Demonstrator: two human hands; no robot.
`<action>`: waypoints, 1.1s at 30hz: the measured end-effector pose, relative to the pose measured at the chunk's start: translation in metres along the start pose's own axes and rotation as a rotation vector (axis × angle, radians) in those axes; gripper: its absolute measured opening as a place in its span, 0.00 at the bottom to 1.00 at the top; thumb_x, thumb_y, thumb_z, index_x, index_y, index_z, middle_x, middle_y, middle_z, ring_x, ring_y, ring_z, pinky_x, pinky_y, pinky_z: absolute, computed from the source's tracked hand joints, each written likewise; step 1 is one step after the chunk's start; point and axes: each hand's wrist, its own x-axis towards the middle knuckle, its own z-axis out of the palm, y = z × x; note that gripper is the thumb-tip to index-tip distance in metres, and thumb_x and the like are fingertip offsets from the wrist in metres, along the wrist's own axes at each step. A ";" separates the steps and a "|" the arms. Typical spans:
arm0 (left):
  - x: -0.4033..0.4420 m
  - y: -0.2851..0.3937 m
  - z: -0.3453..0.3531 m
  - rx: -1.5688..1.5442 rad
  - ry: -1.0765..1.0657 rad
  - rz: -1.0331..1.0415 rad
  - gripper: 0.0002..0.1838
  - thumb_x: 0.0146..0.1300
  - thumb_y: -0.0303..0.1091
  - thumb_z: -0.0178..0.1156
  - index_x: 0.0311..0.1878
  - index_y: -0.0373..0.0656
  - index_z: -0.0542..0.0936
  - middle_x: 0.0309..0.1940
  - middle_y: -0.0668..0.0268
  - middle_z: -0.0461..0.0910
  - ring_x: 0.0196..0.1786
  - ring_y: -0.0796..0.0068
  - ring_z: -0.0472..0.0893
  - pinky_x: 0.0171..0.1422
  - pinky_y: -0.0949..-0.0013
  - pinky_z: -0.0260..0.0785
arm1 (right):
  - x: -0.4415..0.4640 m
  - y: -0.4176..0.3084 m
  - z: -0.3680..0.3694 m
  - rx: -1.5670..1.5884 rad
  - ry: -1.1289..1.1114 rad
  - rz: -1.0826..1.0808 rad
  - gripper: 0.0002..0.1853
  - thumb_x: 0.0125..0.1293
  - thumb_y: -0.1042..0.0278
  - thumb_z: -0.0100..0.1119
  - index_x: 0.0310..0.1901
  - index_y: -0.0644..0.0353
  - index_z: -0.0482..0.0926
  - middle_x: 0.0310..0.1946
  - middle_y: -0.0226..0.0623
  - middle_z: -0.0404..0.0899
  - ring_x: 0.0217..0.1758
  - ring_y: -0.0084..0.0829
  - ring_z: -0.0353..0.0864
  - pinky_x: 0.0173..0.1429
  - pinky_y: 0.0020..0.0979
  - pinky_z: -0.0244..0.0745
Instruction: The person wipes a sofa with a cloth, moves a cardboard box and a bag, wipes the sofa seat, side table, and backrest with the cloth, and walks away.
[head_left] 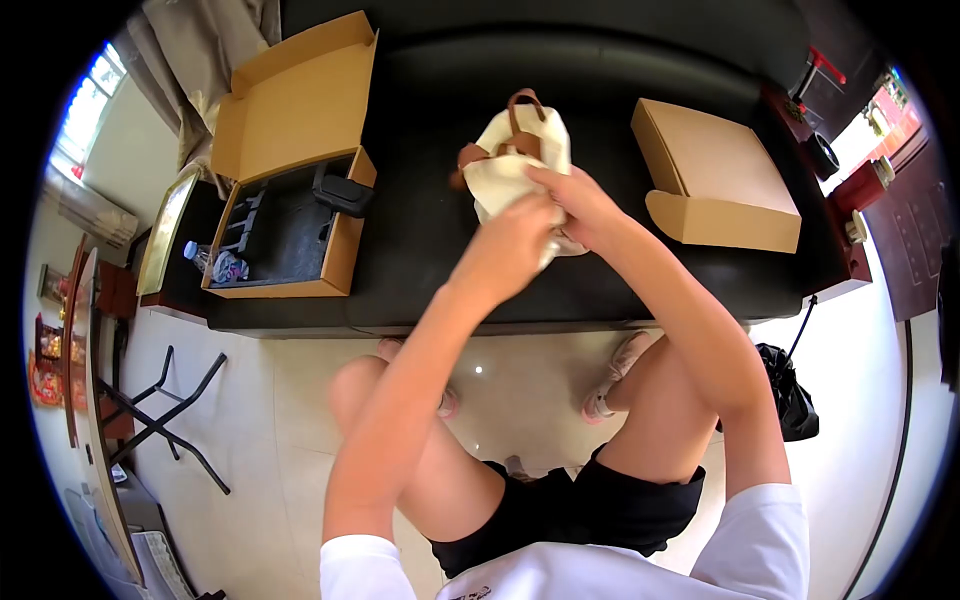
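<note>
Black legs of a folding stand (168, 425) rest on the floor (275, 430) at lower left. At upper left, an open cardboard box (297, 105) sits on the black sofa (420, 285), with a dark case (341, 194) against its right wall. At upper centre, the left hand (508, 246) curls against a cream bag (492, 183) with brown handles; whether its grip pinches, I cannot tell. The right hand's (584, 208) grip pinches the bag, thumb on top. A second box (728, 160) lies upper right.
</note>
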 end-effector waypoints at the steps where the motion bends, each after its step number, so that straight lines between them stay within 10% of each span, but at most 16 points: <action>1: 0.002 0.006 0.004 -0.002 0.009 0.000 0.17 0.60 0.24 0.53 0.53 0.35 0.76 0.48 0.50 0.79 0.53 0.47 0.77 0.57 0.58 0.70 | -0.012 -0.010 -0.004 -0.020 0.153 0.030 0.22 0.67 0.69 0.57 0.60 0.66 0.70 0.51 0.42 0.76 0.53 0.33 0.77 0.57 0.35 0.73; 6: 0.023 -0.013 -0.043 0.273 0.000 0.082 0.25 0.58 0.35 0.62 0.60 0.39 0.74 0.57 0.55 0.75 0.60 0.53 0.73 0.65 0.56 0.64 | -0.048 -0.096 -0.068 -0.381 0.551 -0.562 0.19 0.65 0.59 0.63 0.48 0.67 0.77 0.38 0.34 0.80 0.39 0.26 0.77 0.45 0.32 0.73; 9: -0.017 -0.115 -0.058 0.938 0.110 -0.320 0.36 0.59 0.47 0.64 0.68 0.42 0.65 0.64 0.48 0.68 0.67 0.47 0.66 0.68 0.48 0.60 | -0.075 -0.158 -0.150 -0.313 0.618 -0.996 0.21 0.62 0.65 0.66 0.53 0.66 0.76 0.42 0.29 0.80 0.36 0.21 0.78 0.40 0.24 0.73; 11: -0.036 -0.143 -0.064 0.987 -0.120 -0.744 0.42 0.60 0.52 0.64 0.71 0.41 0.59 0.65 0.44 0.66 0.68 0.43 0.64 0.69 0.46 0.59 | -0.078 -0.178 -0.223 -0.239 0.826 -1.001 0.18 0.61 0.63 0.66 0.50 0.61 0.78 0.28 0.20 0.74 0.18 0.10 0.59 0.19 0.19 0.49; 16: -0.040 -0.150 -0.055 0.840 -0.280 -0.839 0.32 0.62 0.54 0.61 0.61 0.40 0.71 0.59 0.50 0.73 0.63 0.51 0.73 0.62 0.50 0.68 | -0.059 -0.168 -0.514 -0.212 0.794 -0.704 0.26 0.62 0.62 0.65 0.59 0.65 0.71 0.48 0.37 0.77 0.47 0.30 0.79 0.49 0.32 0.77; 22: -0.012 -0.136 -0.045 0.833 -0.122 -0.731 0.17 0.62 0.48 0.59 0.38 0.43 0.84 0.37 0.59 0.84 0.44 0.58 0.84 0.51 0.57 0.73 | -0.099 -0.174 -0.343 -0.267 1.232 -0.846 0.31 0.60 0.69 0.63 0.63 0.72 0.65 0.49 0.49 0.78 0.44 0.34 0.83 0.50 0.33 0.80; 26: 0.001 -0.096 -0.076 0.755 -0.045 -0.668 0.15 0.57 0.43 0.59 0.35 0.41 0.84 0.30 0.56 0.84 0.37 0.56 0.84 0.45 0.56 0.75 | -0.069 -0.149 -0.281 -0.562 0.892 -1.010 0.31 0.65 0.69 0.56 0.68 0.66 0.59 0.57 0.45 0.75 0.59 0.32 0.75 0.63 0.34 0.70; 30: -0.026 -0.046 -0.139 0.781 0.380 -0.650 0.18 0.56 0.44 0.55 0.33 0.37 0.84 0.29 0.48 0.82 0.39 0.49 0.83 0.47 0.52 0.75 | -0.048 -0.128 -0.224 0.157 0.010 -0.311 0.22 0.72 0.65 0.51 0.64 0.64 0.69 0.53 0.33 0.78 0.54 0.29 0.76 0.63 0.32 0.70; 33: -0.066 -0.073 -0.183 0.794 0.369 -0.935 0.25 0.60 0.53 0.55 0.34 0.35 0.83 0.32 0.46 0.83 0.43 0.44 0.83 0.49 0.48 0.73 | -0.040 -0.099 -0.141 -0.086 -0.078 -0.343 0.24 0.71 0.60 0.52 0.65 0.61 0.69 0.49 0.34 0.80 0.52 0.29 0.78 0.64 0.34 0.70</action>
